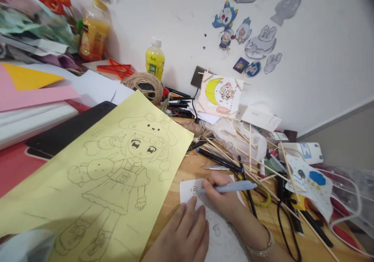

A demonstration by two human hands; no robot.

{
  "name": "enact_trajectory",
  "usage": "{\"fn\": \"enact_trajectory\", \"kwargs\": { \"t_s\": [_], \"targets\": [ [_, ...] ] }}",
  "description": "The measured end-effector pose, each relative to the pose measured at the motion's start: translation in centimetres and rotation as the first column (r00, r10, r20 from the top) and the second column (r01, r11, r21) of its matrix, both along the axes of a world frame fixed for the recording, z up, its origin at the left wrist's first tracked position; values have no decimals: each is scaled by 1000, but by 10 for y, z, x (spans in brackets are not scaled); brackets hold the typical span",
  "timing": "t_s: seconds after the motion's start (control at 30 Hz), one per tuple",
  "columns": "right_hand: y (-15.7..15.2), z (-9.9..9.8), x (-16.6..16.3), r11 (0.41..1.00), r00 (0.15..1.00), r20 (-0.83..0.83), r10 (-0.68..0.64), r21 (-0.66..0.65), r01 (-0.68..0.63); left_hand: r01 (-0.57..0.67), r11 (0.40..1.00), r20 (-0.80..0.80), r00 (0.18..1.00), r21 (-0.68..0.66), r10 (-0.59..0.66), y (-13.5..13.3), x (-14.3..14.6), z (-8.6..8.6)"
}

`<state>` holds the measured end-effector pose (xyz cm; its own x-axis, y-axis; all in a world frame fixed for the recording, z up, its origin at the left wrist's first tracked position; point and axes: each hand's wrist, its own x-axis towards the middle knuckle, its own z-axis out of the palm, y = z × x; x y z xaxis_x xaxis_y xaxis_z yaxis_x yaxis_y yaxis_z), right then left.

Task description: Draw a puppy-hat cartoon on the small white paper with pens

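My right hand (223,195) is closed round a light-blue pen (238,186). The pen's tip is at a small flower-like drawing on a white sheet of paper (187,186). Faint sketches show lower down on the same sheet. My left hand (182,231) lies flat on the paper's left part, fingers stretched out just below the flower. To the left, a large yellow sheet (163,168) bears a line drawing of a girl in a dog-eared hat and a frilled dress. It leans over the items beneath it.
Thin wooden sticks (248,168), markers (220,160) and yellow-handled scissors (263,197) crowd the right side. Twine (146,84), a yellow drink bottle (155,59) and an orange juice bottle (94,30) stand at the back. A stick-framed moon picture (220,94) leans by the wall.
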<state>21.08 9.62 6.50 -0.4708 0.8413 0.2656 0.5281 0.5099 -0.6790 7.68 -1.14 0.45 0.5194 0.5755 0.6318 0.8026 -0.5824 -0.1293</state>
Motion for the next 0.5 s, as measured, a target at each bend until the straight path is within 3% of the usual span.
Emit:
{"fn": "enact_trajectory", "kwargs": {
  "t_s": [0.27,0.5],
  "targets": [
    [0,-2,0,1000,1000,-23,-4,5,4,2,999,-114,993,-48,-8,-1,2,-12],
    [-1,-7,1,1000,998,-58,-15,-15,14,-3,1000,14,1000,28,2,0,2,-14]
  ]
}}
